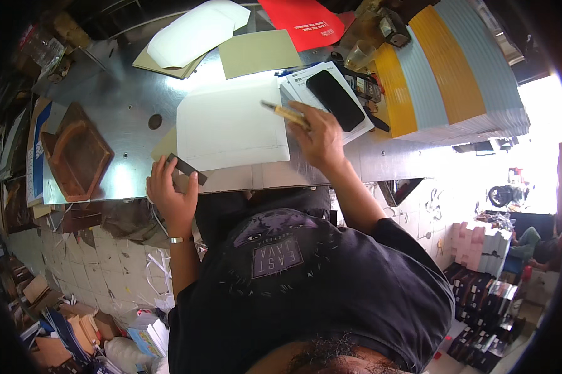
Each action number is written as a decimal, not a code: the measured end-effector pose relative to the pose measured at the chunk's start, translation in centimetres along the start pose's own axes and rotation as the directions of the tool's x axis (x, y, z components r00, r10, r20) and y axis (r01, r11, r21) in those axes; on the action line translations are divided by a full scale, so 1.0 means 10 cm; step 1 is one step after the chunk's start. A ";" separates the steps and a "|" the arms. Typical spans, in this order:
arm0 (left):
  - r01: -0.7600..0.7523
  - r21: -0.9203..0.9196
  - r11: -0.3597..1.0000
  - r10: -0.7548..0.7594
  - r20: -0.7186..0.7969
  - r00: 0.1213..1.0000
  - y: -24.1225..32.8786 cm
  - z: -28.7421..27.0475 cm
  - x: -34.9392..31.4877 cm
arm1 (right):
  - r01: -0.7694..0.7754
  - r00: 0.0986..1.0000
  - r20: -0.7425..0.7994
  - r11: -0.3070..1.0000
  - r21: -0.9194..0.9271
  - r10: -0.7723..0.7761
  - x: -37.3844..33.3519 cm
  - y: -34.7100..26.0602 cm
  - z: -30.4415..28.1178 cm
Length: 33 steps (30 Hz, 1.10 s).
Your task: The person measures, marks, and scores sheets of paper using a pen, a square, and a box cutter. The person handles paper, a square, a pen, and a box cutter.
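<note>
A white sheet (231,128) with faint lines along its lower edge lies on the metal table in front of me. My left hand (173,190) is at its lower left corner and grips a short, dark, flat bar (188,170) between thumb and fingers. Over the sheet's right side, my right hand (321,136) holds a slim yellow tool (284,113) with a dark tip pointing left. Blur hides whether it is a pen or a cutter. An olive card (161,147) peeks out under the sheet's left edge.
Right of the sheet, a black phone (335,100) rests on papers beside a tall yellow and pale-blue stack (449,68). White cut sheets (196,31), an olive board (259,53) and a red bag (302,25) lie at the back. A brown tray (78,156) stands left.
</note>
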<state>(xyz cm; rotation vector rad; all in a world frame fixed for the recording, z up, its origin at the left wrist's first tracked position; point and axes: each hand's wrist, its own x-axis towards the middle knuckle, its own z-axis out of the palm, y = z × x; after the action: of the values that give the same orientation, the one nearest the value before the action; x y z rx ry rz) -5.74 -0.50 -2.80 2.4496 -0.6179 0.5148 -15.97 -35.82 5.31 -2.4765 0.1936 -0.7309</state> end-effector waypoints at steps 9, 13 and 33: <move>0.051 -0.015 0.999 -0.051 -0.021 0.998 0.06 0.04 0.02 | -0.184 0.973 0.065 0.912 -0.367 0.222 0.21 0.13 -0.27; 0.078 0.001 0.997 -0.078 -0.037 0.996 0.08 0.04 0.01 | -0.074 0.992 0.060 0.895 -0.441 0.112 0.21 0.36 -0.26; 0.085 0.073 0.994 -0.079 -0.078 0.994 0.09 0.04 0.02 | 0.326 0.856 0.504 0.877 -0.352 -0.116 1.77 1.09 0.00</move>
<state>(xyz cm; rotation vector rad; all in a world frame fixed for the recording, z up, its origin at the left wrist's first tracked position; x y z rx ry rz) -6.01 -1.47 -2.63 2.5021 -0.4729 0.6041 -0.90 -49.99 7.58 -3.0529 -0.1448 -0.1510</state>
